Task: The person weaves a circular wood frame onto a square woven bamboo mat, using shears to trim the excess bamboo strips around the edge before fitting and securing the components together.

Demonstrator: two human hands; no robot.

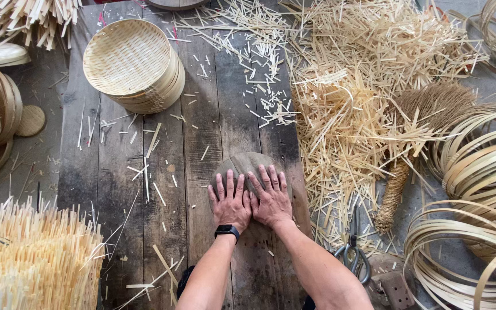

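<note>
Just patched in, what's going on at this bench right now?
A person presses both palms flat on a round wooden disc on a plank table. The left hand and right hand lie side by side, fingers spread. A stack of woven bamboo trays sits at the far left, loose bamboo strips are heaped to the right, beside a brush, scissors and coiled bamboo hoops.

stack of round woven bamboo trays [133, 64], loose pale bamboo splints [363, 103], coiled bamboo strip hoops [477, 189], brown straw whisk broom [414, 143], grey metal scissors [352, 252]
</note>
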